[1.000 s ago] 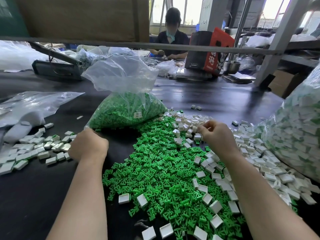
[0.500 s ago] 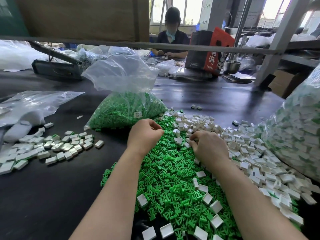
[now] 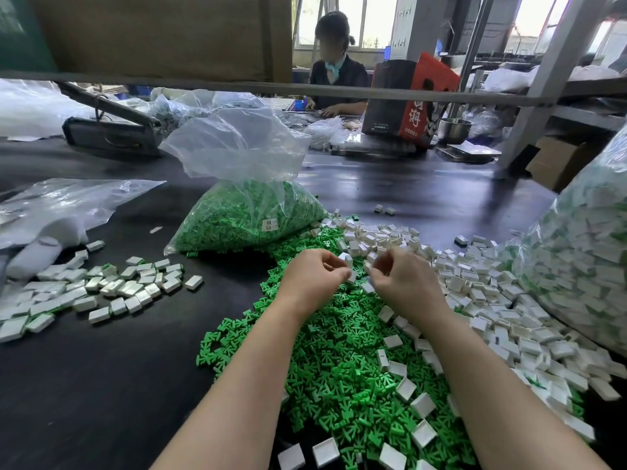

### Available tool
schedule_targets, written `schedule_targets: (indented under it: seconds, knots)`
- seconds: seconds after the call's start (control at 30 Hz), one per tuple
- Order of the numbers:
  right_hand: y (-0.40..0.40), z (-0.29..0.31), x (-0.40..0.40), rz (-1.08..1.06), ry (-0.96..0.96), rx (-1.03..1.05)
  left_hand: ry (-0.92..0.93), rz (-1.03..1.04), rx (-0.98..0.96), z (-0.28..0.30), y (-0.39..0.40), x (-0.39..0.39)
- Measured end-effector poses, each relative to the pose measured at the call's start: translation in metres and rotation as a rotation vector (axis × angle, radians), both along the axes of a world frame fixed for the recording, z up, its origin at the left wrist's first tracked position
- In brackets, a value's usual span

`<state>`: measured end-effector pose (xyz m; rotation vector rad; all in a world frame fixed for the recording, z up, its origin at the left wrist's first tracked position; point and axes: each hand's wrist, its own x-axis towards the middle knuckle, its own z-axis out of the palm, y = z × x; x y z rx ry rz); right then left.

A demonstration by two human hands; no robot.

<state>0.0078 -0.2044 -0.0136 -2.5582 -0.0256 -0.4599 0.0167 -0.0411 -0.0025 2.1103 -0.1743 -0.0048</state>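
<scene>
Over the green clips [image 3: 339, 351] on the dark surface [image 3: 101, 385], the left hand [image 3: 314, 279] pinched a white cap [image 3: 346, 258] in curled fingers. The right hand [image 3: 405, 281] sat curled just beside it; whether it held anything, nobody could tell. Loose caps [image 3: 475, 283] lay heaped to the right.

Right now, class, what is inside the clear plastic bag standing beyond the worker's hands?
Small green pieces fill the lower part of the clear bag; its upper film is slack and empty. A white label shows on the side. Anything buried within the heap is covered.
</scene>
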Motion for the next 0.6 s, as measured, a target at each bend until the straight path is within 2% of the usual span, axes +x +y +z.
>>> schedule_targets:
  seconds: [0.07, 0.17, 0.33, 0.43, 0.6]
  knots:
    - [0.003, 0.007, 0.0, 0.065, -0.029, 0.212, 0.065, -0.011, -0.242, 0.003, -0.003, 0.0]
    - [0.007, 0.014, -0.002, 0.16, -0.029, 0.378, 0.162, -0.038, -0.534, 0.008, -0.004, -0.003]
    - [0.01, 0.017, -0.003, 0.242, -0.001, 0.497, 0.184, -0.028, -0.598, 0.01, -0.003, -0.002]
    - [0.009, 0.016, -0.002, 0.279, 0.018, 0.428, 0.181, 0.002, -0.624, 0.01, 0.003, 0.0]
    - [0.013, 0.01, -0.004, 0.362, 0.184, 0.017, 0.094, 0.108, -0.611, 0.01, 0.013, 0.005]
